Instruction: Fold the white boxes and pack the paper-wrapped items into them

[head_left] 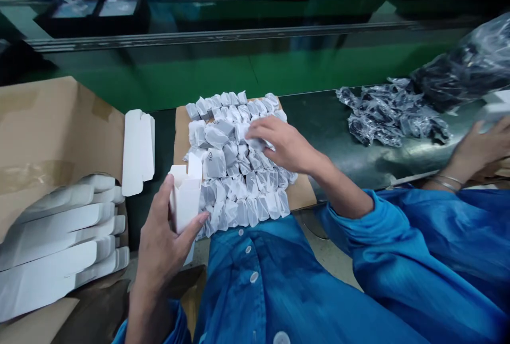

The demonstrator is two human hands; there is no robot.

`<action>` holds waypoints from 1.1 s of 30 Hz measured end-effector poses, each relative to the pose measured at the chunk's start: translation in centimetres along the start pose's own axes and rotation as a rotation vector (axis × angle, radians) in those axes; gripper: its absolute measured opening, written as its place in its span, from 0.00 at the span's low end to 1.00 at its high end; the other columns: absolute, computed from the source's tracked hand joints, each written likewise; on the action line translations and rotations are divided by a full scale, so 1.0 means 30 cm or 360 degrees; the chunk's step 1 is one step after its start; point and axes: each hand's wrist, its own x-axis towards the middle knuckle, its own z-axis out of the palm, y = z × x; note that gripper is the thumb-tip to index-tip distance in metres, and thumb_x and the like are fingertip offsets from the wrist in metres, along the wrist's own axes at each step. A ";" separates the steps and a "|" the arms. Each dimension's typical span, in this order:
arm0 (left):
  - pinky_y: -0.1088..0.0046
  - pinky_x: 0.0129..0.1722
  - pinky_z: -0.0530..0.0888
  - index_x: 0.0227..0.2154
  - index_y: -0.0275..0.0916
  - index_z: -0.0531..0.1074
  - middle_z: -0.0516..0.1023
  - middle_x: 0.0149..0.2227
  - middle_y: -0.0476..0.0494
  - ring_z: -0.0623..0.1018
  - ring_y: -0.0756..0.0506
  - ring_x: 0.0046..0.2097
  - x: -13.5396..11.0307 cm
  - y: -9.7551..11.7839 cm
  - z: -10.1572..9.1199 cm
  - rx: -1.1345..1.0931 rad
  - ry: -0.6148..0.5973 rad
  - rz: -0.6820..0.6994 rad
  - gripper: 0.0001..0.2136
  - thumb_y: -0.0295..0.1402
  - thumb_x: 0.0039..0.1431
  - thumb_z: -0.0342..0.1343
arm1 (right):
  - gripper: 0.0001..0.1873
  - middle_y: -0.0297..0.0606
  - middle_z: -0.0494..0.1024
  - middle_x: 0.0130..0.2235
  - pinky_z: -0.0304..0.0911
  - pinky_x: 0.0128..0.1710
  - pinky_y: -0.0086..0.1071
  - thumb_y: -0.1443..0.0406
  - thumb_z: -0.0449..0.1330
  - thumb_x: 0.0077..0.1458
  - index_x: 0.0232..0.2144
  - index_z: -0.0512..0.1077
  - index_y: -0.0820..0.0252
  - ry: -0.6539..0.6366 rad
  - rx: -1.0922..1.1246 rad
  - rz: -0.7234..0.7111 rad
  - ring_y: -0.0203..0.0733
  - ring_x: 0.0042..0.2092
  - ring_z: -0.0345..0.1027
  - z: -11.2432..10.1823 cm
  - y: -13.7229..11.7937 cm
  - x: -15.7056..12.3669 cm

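My left hand (165, 232) is wrapped round a small white carton (187, 200), held upright with its top flaps standing open. Over the rows of small white bagged packets (215, 163), my right hand (285, 145) has its thumb and fingers closed about one blurred bagged packet (257, 142). The bags look thin and translucent, with a printed recycling mark on at least one; what is inside cannot be made out. The packets lie in several rows on a brown cardboard sheet (305, 194) in front of me.
Flat white cartons (51, 251) fill a brown cardboard box (35, 126) at left, and more flat cartons (137, 147) lie beside it. Black items in clear bags (390, 113) lie on the dark bench at right. A co-worker's hand (476, 150) holds a white box there. Behind runs a green ledge (223, 70).
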 end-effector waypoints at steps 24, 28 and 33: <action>0.57 0.53 0.76 0.48 0.55 0.75 0.56 0.68 0.45 0.65 0.35 0.66 0.020 0.047 -0.001 -0.0101 -0.0070 0.0718 0.21 0.21 0.59 0.57 | 0.23 0.39 0.74 0.56 0.72 0.51 0.39 0.67 0.61 0.60 0.57 0.68 0.51 0.0439 0.0827 0.0427 0.46 0.56 0.70 -0.183 -0.281 -0.139; 0.55 0.52 0.76 0.48 0.57 0.76 0.60 0.65 0.44 0.69 0.35 0.63 0.011 0.066 -0.012 -0.0037 -0.0183 0.0911 0.22 0.21 0.59 0.55 | 0.21 0.40 0.75 0.55 0.69 0.54 0.40 0.71 0.57 0.62 0.57 0.69 0.55 -0.0246 0.0629 -0.0055 0.45 0.57 0.69 -0.209 -0.332 -0.121; 0.55 0.52 0.76 0.49 0.59 0.76 0.67 0.62 0.44 0.72 0.35 0.61 -0.004 0.066 -0.030 0.0163 -0.0316 0.1009 0.25 0.19 0.59 0.53 | 0.19 0.44 0.75 0.52 0.71 0.44 0.40 0.74 0.51 0.62 0.53 0.70 0.57 -0.0533 0.0155 -0.0168 0.48 0.51 0.69 -0.179 -0.319 -0.109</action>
